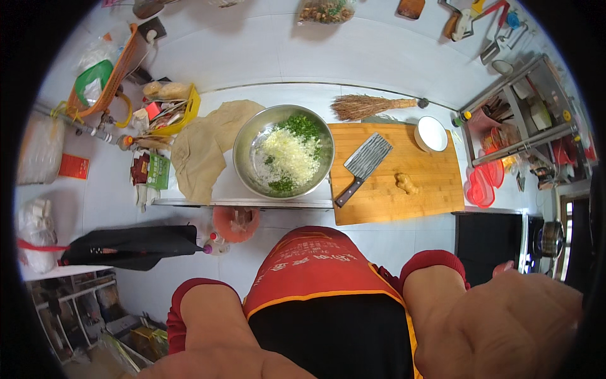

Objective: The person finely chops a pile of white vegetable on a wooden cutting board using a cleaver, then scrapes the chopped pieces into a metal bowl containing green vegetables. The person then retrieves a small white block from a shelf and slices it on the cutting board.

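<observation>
Both my hands are raised close to the camera at the bottom of the head view. My left hand (222, 362) is cut off by the lower edge, its fingers out of sight. My right hand (516, 327) is blurred at the lower right; its fingers are not clearly seen. Beyond them, a steel bowl (245, 177) holds chopped white pieces (289, 154) and chopped greens (300, 126). A cleaver (368, 156) lies on the bamboo cutting board (393, 203), left of a piece of ginger (406, 183). A white bowl (431, 134) stands at the board's back right corner.
Brown cloths (199, 156) lie left of the steel bowl. A straw brush (362, 106) lies behind the board. Red plastic baskets (480, 189) and a metal rack (516, 147) stand at the right. A yellow basket (191, 109) stands at the left, and a pink basin (225, 227) is below the counter.
</observation>
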Available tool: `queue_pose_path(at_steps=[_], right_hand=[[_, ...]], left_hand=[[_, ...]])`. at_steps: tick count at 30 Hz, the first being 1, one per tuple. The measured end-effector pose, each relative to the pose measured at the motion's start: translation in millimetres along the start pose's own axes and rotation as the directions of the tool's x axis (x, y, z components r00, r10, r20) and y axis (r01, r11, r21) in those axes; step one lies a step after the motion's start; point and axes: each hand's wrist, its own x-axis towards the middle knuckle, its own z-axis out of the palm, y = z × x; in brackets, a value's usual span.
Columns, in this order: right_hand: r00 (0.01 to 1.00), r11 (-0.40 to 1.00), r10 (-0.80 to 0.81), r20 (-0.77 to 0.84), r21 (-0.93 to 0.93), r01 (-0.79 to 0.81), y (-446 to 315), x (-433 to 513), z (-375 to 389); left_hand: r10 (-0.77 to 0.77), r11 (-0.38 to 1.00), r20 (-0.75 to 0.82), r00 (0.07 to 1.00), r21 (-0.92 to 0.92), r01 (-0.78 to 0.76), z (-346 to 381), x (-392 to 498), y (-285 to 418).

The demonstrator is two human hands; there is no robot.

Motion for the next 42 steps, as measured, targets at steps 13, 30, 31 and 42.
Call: queue_pose_path(at_steps=[13,30,31,42], right_hand=[[0.976,0.933,0.057,-0.211,-0.336,-0.127,39,-6,43],[0.955,0.559,0.0,-0.298,-0.791,-0.247,-72,-101,-83],[0.953,0.49,0.001,-0.304,-0.83,-0.265,-88,-110,-99],[0.81,0.394,-0.178,-0.559,-0.794,-0.462,-207,-184,-227]], left_hand=[[-0.014,0.98,0.066,0.998,-0.198,0.027,-30,6,-17],[-0.064,0.96,0.23,0.971,-0.254,0.123,147,22,-85],[-0.069,0.959,0.244,0.967,-0.25,0.132,169,24,-91],[-0.601,0.799,0.253,0.758,0.18,0.573,357,37,-135]])
